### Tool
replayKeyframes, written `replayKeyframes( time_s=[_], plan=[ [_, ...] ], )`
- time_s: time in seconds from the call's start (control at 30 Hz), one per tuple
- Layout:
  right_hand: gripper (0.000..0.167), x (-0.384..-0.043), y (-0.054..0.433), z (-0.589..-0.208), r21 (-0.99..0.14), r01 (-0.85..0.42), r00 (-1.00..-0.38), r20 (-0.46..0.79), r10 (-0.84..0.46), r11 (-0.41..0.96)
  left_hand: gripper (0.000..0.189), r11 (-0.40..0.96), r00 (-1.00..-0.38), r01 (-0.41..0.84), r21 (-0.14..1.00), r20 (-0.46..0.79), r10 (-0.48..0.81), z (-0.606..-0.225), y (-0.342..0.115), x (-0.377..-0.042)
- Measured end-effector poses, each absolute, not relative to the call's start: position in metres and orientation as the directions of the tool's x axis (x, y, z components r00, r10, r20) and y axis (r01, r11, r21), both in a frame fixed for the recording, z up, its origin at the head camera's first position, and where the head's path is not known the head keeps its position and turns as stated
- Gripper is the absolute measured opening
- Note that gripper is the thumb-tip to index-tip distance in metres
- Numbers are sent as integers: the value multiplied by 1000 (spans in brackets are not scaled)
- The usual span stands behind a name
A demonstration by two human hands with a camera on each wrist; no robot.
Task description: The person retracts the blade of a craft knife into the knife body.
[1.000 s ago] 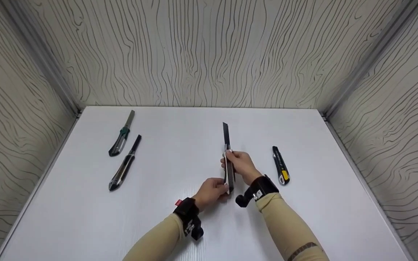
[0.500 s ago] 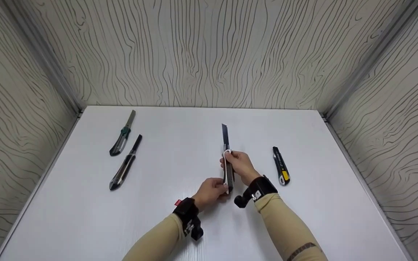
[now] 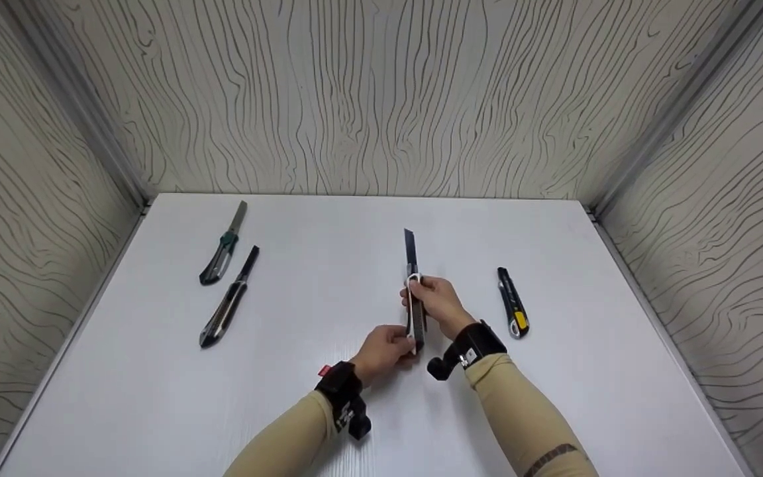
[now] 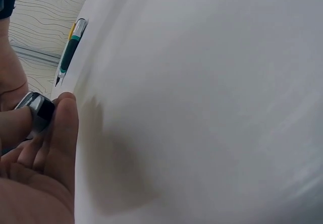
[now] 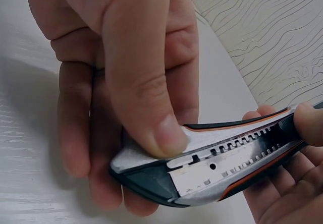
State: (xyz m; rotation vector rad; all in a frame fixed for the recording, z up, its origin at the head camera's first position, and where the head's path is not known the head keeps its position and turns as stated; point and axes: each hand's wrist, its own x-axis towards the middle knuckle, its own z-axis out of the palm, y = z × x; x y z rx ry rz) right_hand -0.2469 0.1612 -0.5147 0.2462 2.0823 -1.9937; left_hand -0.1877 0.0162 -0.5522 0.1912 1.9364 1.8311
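Both hands hold one utility knife (image 3: 418, 321) above the white table, its dark blade (image 3: 410, 246) extended toward the back wall. My left hand (image 3: 381, 351) pinches the butt end between thumb and fingers. Farther up the handle, my right hand (image 3: 444, 301) grips it near the blade end. In the right wrist view the knife (image 5: 197, 176) shows a silver body with orange lines and a toothed slot. There the right thumb (image 5: 309, 125) lies at the dark slider, while the left thumb (image 5: 169, 138) presses by the black butt. The blade is mostly out of that view.
On the left of the white table (image 3: 328, 265) lie a green-and-black utility knife (image 3: 225, 248) and a dark-and-silver one (image 3: 224, 315), both with blades extended. To the right of the hands lies a black utility knife with a yellow part (image 3: 514, 305). Wood-patterned walls (image 3: 368, 99) surround the table.
The held knife has turned slightly in the hands, and its blade tip sits a little lower and farther left in the head view. The hands have hardly moved; the other knives lie still.
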Motion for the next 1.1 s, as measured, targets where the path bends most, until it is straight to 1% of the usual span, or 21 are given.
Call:
replayKeyframes(
  time_s=[0.3,0.87,1.1],
  plan=[
    [30,-248,160,-516,-949,308,-949,-311,-48,71,19,113,-883,-212,971,-240,404,-554,15,-188],
    [31,-247,158,-515,-949,308,-949,-311,-50,63,20,98,-891,-191,977,-214,400,-557,15,-189],
    [27,-247,156,-515,-950,306,-950,-309,-39,65,18,154,-900,-178,972,-224,374,-559,16,-190]
  ],
)
